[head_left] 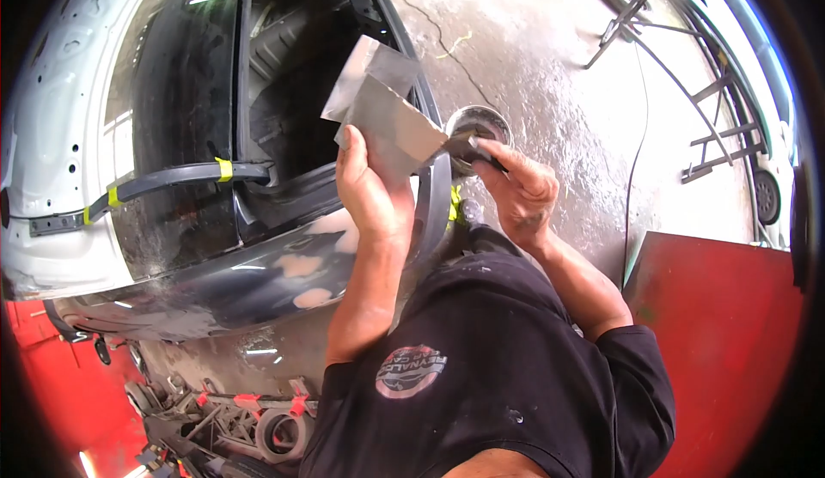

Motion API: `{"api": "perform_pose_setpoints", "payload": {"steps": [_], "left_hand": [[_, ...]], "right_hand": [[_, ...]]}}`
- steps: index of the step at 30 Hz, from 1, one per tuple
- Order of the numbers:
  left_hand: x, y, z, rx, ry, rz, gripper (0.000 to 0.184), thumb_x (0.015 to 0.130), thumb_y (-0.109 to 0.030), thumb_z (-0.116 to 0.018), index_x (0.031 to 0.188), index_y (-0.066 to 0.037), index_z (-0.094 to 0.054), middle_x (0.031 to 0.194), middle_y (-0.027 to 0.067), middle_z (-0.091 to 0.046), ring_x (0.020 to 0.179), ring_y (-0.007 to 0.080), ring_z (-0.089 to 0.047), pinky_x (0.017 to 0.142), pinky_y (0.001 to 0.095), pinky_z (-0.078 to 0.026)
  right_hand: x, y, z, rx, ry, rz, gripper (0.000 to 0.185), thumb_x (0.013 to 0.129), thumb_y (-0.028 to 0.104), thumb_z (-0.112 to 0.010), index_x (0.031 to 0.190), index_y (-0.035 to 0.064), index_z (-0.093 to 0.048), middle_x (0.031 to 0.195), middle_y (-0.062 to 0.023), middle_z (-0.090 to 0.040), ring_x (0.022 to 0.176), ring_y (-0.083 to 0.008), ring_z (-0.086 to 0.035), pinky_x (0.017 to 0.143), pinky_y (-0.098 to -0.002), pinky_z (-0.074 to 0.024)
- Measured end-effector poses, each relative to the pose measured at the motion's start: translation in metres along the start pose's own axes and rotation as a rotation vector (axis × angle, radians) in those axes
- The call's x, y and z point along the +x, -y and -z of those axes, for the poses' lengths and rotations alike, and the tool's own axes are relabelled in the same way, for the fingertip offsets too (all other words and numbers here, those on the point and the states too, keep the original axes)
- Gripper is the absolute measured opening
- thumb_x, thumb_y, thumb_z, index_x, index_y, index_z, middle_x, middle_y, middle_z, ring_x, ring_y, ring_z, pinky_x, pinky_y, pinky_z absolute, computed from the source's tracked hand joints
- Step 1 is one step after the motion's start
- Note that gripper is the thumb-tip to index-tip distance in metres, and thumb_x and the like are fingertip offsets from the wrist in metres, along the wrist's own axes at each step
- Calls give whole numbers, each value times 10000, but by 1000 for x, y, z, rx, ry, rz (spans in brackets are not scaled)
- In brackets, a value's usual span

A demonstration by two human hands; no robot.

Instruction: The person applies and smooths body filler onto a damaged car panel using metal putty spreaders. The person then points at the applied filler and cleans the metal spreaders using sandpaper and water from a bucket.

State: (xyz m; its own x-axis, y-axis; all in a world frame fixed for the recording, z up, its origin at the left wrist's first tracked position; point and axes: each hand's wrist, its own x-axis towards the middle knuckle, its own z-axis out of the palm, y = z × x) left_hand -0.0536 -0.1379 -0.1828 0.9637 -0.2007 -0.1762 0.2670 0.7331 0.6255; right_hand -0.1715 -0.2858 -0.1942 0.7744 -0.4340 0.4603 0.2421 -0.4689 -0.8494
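My left hand (375,194) grips a flat grey metal plate (354,79) by its lower edge, thumb on the face. A layer of beige-grey paste (404,130) covers part of the plate, out to its right corner. In the fingers of my right hand (526,190) is a small dark, flat-bladed spreader (464,146), its edge at that corner. Behind the spreader an open round can (481,117) is partly hidden. Left of my left forearm lies a dark car door (232,293) with beige patches (299,265).
A black trim strip (163,182) with yellow tape lies across the car. Metal stands (679,66) and a cable (638,152) are on the concrete floor at right, near a red panel (722,332). Car parts (232,422) with red tape lie at lower left.
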Motion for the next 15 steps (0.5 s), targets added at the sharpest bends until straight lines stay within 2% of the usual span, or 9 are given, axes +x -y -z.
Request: {"api": "perform_pose_setpoints", "payload": {"steps": [2,4,5,6,8,11,14,15], "left_hand": [[3,-6,1,-20,-20,-24,366,1099,-309,-516,1297,-12,-600,1233,92,-679,1129,222,-647,1024,387,-488],[3,-14,-2,-38,-9,-27,348,1094,-298,-530,1289,-20,-606,1223,90,-682,1123,222,-646,1023,387,-488],[6,-17,3,8,11,-31,337,1089,-290,-545,1284,-24,-609,1224,91,-680,1135,224,-640,1018,393,-493],[8,-17,8,12,40,-11,346,1090,-291,-541,1290,-16,-605,1223,95,-678,1145,226,-638,1011,399,-501],[4,-18,0,23,84,40,358,1091,-282,-538,1304,0,-597,1229,106,-676,1152,233,-639,1019,402,-501],[-2,-12,-3,-50,163,167,365,1092,-270,-535,1315,13,-592,1244,118,-675,1159,241,-638,1039,407,-493],[-3,-4,-2,-13,110,224,374,1095,-269,-529,1315,27,-589,1257,131,-671,1176,248,-632,1055,415,-484],[-4,-3,-2,-15,113,254,376,1095,-270,-526,1314,29,-592,1257,136,-673,1164,255,-644,1031,421,-506]], "right_hand": [[-4,-7,6,43,94,-99,343,894,-9,-762,1234,6,-717,1108,-119,-760,970,-163,-707,865,-287,-544],[5,-20,3,535,-13,-402,389,945,39,-712,1322,-16,-635,1123,-160,-732,981,-200,-699,878,-315,-541],[10,-21,8,868,9,-534,411,978,68,-668,1364,-23,-558,1135,-180,-700,946,-223,-686,861,-335,-537],[16,-23,8,1052,-37,-616,386,975,78,-678,1336,8,-561,1119,-151,-693,872,-210,-670,801,-340,-535],[20,-39,6,1325,0,-590,358,974,94,-688,1309,33,-578,1112,-128,-691,848,-206,-663,794,-339,-532],[26,-41,5,1453,99,-554,349,973,89,-694,1302,48,-585,1092,-109,-695,837,-195,-662,749,-333,-542],[29,-39,3,1301,46,-583,350,971,71,-695,1301,46,-580,1090,-103,-700,842,-185,-669,701,-311,-552],[31,-39,5,1279,53,-549,294,980,50,-678,1265,46,-608,1120,-85,-713,925,-162,-685,748,-319,-579]]}}
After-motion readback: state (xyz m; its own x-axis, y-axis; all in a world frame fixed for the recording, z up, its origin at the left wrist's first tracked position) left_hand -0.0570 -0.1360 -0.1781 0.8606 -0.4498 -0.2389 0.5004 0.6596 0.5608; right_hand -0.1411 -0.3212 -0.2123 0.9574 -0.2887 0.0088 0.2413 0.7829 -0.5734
